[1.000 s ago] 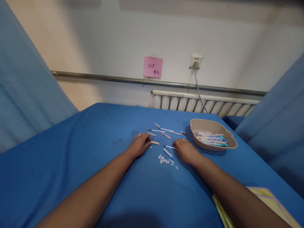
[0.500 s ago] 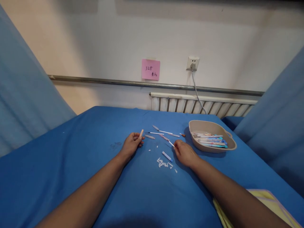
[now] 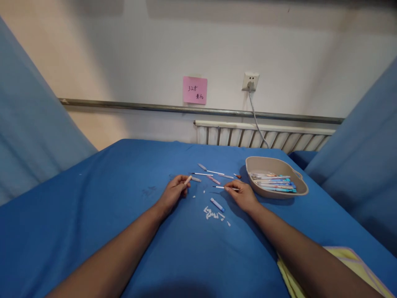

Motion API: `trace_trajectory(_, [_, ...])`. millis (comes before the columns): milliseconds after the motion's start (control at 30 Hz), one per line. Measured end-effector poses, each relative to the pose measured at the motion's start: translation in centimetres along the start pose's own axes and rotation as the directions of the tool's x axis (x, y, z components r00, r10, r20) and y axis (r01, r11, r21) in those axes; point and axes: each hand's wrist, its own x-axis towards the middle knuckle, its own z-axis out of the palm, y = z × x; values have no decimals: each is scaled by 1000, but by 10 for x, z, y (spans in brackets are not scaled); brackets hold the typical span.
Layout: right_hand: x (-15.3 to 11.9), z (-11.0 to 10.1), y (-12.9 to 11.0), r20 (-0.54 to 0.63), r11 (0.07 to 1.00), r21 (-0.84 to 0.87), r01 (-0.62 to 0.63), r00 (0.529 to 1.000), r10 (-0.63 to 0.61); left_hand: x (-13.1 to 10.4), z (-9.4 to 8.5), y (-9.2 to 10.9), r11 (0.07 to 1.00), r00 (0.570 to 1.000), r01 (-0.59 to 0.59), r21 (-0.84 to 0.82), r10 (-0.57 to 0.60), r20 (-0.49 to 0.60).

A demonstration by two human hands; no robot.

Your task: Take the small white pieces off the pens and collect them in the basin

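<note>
My left hand is closed on a short cream pen barrel, which points up and to the right. Between the fingertips of my right hand is a thin white pen refill, its dark tip pointing left. Beyond the hands lie another white refill, a pink patterned pen part and a grey translucent pen part. A white and blue pen barrel rests nearer to me, beside a heap of small white pieces.
At the right stands a beige basket with several pens in it. A small brown piece lies left of it. A yellow cloth is under my right forearm. Blue curtains hang at both sides; a radiator is behind the blue-covered surface.
My right hand has lifted the refill and turned it level, its dark tip now to the left, clear of the pink pen part. The pen barrel in my left hand has tilted lower, toward the right.
</note>
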Motion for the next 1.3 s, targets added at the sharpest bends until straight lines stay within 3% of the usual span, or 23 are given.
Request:
trace_trajectory(133, [1,1,0,0,994,93,-49,999,49,-13,12,8,938,976,-156,309,98,196])
trace_trajectory(267, [-1,0,-8,20,990,121,-69,998,68,-24,19,14,854,934,-288,434,150,324])
trace_trajectory(600, [-6,1,-15,69,995,101,-14,998,7,-27,22,10,786,893,-413,461,250,375])
trace_trajectory(1000, [-14,8,-40,135,996,2,91,987,-91,-32,26,11,651,864,-477,590,225,451])
trace_trajectory(1300, [-30,23,-63,287,971,82,224,928,-238,-47,40,16,697,800,-519,495,193,568])
